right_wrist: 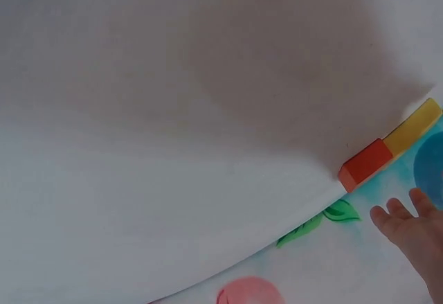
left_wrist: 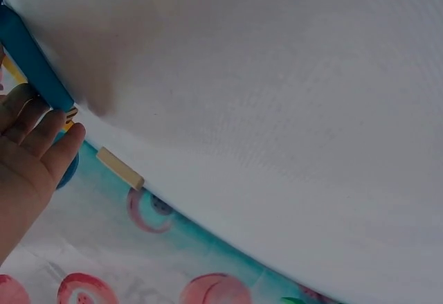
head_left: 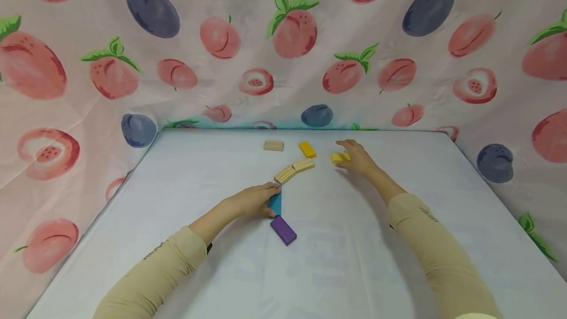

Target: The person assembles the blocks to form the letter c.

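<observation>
My left hand spans a blue block, thumb at its near end and fingers at its far end. In the left wrist view, fingers lie along the end of that blue block. A purple block lies at its near end; two plain wooden blocks continue the curve beyond its far end. My right hand is spread beside a yellow block, fingers apart. The right wrist view shows a red block end to end with the yellow one; the hand hides the red one in the head view.
Farther back on the white table lie another plain wooden block and an orange-yellow block. A fruit-patterned cloth hangs behind the table and along both sides.
</observation>
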A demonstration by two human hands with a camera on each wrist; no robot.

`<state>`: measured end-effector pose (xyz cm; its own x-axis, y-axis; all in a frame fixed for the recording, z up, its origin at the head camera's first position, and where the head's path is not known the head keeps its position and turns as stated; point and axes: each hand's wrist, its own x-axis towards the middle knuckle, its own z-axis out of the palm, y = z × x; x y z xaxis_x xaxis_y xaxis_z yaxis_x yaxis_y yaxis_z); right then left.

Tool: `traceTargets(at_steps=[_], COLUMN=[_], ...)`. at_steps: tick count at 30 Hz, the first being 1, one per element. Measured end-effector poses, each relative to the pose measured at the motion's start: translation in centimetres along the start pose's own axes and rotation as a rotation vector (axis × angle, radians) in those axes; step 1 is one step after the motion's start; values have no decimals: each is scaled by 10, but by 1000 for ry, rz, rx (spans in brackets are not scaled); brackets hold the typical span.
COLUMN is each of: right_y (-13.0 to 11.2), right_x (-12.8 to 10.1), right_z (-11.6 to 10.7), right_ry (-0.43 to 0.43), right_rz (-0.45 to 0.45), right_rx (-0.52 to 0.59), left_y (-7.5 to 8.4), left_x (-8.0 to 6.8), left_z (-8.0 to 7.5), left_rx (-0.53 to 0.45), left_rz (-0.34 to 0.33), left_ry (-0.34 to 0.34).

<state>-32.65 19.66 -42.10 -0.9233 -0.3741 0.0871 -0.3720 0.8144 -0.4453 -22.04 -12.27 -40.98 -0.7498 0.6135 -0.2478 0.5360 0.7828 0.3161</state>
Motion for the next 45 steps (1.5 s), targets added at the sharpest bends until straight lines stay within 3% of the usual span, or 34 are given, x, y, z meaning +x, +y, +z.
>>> traceTargets(at_steps=[8, 15, 26, 45], right_y=[2, 2, 7, 5], right_x=[6, 11, 12, 12], right_z=[4, 4, 8, 10], right_ry=[-34, -67, -73, -48], right_rz=[7, 70, 29, 26], right_rx=[-12, -35, -110, -138], left_y=[1, 0, 0, 0], left_x=[-1, -1, -2, -1], left_z=[-1, -1, 2, 0], left_rx=[4, -7, -16, -10], left_rz=[-7, -9, -8, 7], left_ry=[-8, -1, -4, 3])
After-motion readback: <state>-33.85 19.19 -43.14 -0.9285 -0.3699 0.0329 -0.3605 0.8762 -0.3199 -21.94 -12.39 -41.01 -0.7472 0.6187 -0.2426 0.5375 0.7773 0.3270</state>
